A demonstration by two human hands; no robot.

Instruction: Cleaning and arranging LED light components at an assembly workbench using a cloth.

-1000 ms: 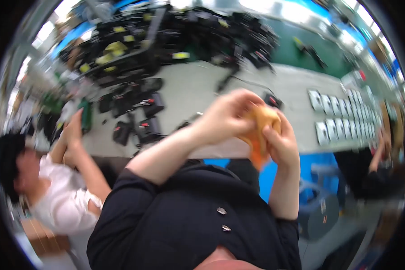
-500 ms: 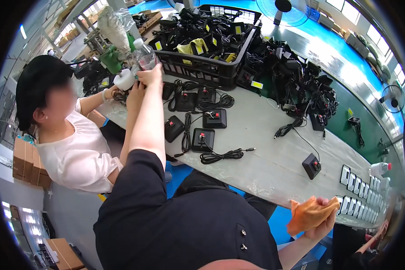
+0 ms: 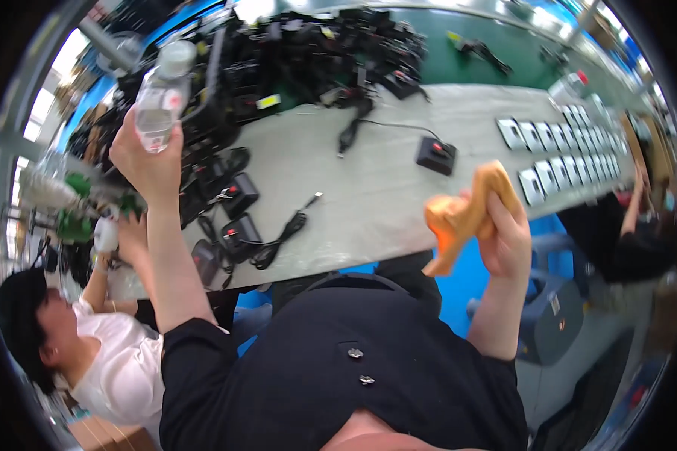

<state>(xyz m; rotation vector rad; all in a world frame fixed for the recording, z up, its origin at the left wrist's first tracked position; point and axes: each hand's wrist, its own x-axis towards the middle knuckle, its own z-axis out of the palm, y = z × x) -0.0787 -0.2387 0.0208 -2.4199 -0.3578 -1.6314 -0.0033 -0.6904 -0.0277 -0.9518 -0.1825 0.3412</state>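
A clear plastic bottle (image 3: 160, 105) with a white cap stands upright in the grip of my left hand (image 3: 144, 161), raised at the left above the table and in front of the heaped adapters. My right hand (image 3: 505, 234) pinches an orange cloth (image 3: 470, 207) over the near table edge, with one end of the cloth hanging down. Between my hands, a black power adapter (image 3: 435, 155) with a red part on top lies on the grey table (image 3: 338, 218), its cord running left. More black adapters (image 3: 241, 234) with coiled cables sit just right of my left forearm.
At the left, a co-worker in white (image 3: 120, 368) holds a white object (image 3: 106, 234) beside a green machine (image 3: 75, 225). A black crate (image 3: 217, 71) and tangled black adapters (image 3: 301, 56) fill the far side. Rows of small pale panels (image 3: 557, 179) and a red-capped bottle (image 3: 568, 88) stand right.
My left hand has brought the bottle away from the co-worker and lifted it. My right hand has risen with the cloth, which now hangs looser. The view has swung to the right.
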